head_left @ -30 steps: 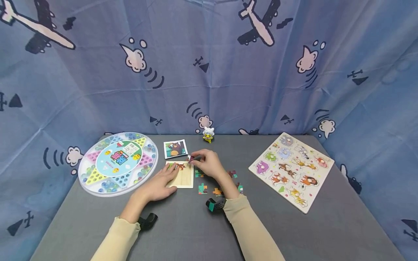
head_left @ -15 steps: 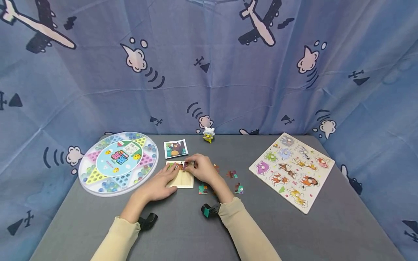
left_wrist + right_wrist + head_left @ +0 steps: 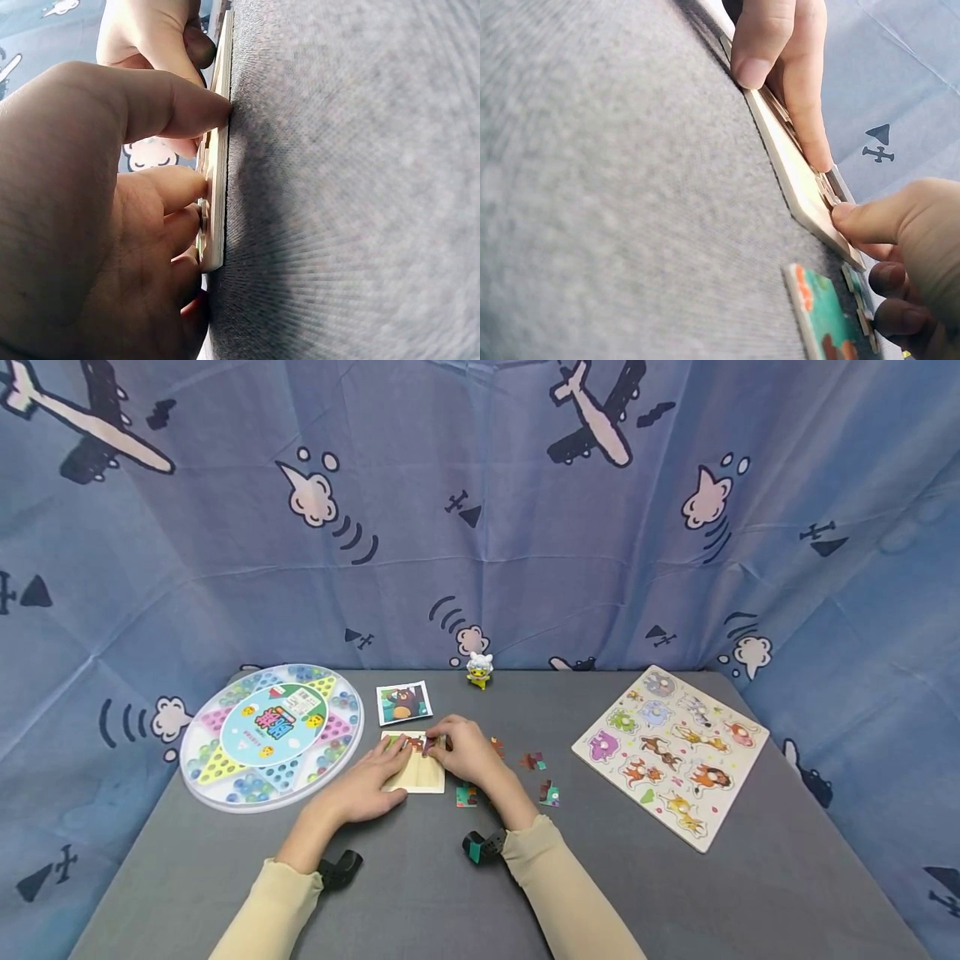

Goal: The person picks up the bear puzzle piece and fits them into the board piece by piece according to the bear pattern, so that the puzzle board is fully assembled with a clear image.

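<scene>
On the counter (image 3: 630,885), the right hand (image 3: 468,752)'s grip pinches a puzzle piece (image 3: 427,746) over the wooden tray (image 3: 427,777); the left hand (image 3: 369,787)'s, fingers apart, rests on it. From the tray — picture card (image 3: 403,702) at twelve, figurine (image 3: 479,670) at one, loose pieces (image 3: 533,761) around three, partly hand-covered.

From head: facing forward and down over left hand (image 3: 369,783) and right hand (image 3: 468,750), well back. From wrists: low, close, facing along table (image 3: 412,885), both catching wooden tray (image 3: 422,777) between hands.
</scene>
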A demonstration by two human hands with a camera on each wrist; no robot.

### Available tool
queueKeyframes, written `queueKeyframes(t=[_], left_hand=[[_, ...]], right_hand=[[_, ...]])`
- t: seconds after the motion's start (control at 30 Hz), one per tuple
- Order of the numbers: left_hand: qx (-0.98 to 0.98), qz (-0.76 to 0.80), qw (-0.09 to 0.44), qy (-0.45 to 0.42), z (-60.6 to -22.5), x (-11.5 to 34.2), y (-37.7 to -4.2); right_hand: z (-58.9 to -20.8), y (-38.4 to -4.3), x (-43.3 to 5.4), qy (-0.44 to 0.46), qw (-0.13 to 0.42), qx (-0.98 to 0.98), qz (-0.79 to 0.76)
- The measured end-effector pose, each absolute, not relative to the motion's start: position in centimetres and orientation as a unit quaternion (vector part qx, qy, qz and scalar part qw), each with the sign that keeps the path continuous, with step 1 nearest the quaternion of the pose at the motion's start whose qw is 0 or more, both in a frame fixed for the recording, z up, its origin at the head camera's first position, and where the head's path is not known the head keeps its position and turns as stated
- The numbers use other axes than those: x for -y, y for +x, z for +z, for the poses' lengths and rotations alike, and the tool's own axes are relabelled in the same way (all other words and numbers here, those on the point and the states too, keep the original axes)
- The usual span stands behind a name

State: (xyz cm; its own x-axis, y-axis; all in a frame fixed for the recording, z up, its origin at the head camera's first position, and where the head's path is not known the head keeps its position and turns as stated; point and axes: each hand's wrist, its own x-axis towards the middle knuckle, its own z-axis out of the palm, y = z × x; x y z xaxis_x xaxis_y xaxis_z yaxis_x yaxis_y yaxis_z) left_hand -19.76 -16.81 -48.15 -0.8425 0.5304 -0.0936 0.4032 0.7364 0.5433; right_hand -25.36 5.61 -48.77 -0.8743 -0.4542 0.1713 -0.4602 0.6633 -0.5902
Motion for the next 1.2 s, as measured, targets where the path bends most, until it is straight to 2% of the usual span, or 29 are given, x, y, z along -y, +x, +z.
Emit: queueKeyframes(t=[0.7,1.2], left_hand=[[-0.927,0.253,0.119,0.249,-48.00,16.65,-19.76],[-0.933,0.244,0.109,0.241,-47.74,16.18,-19.73]], right_hand=[[-48.54,-25.60,-5.91,0.252,0.004,0.921,0.297],[-48.36,-26.06,-6.01,0.186,-0.033,0.905,0.380]])
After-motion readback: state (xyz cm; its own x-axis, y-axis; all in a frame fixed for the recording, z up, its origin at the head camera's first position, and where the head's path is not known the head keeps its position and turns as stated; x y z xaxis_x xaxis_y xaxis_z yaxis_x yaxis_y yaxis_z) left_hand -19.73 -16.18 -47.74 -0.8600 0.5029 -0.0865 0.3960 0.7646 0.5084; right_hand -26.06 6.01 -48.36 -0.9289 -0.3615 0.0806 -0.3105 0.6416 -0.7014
